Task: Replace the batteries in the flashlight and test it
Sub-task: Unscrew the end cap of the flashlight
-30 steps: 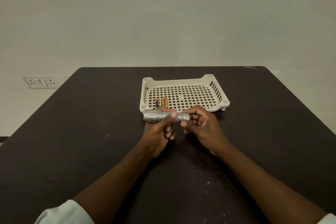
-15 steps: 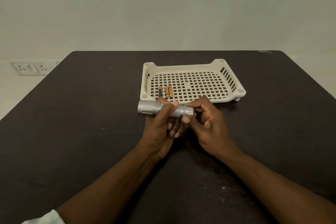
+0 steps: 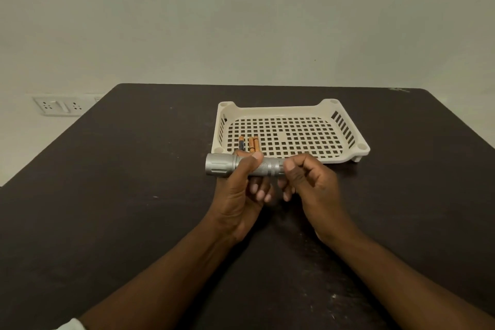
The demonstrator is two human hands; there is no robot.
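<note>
A silver metal flashlight lies level above the dark table, its wide head pointing left. My left hand wraps around its barrel, thumb on top. My right hand pinches the tail end of the flashlight with thumb and fingers, hiding the end cap. Three small batteries, orange with dark ends, lie side by side in the front left corner of a cream perforated tray just behind my hands.
The dark table spreads wide on both sides of my hands. A white wall socket plate sits on the wall at the far left, beyond the table's edge.
The view has shifted a little. Both hands stay on the flashlight; my right hand's fingers have turned slightly at the tail end.
</note>
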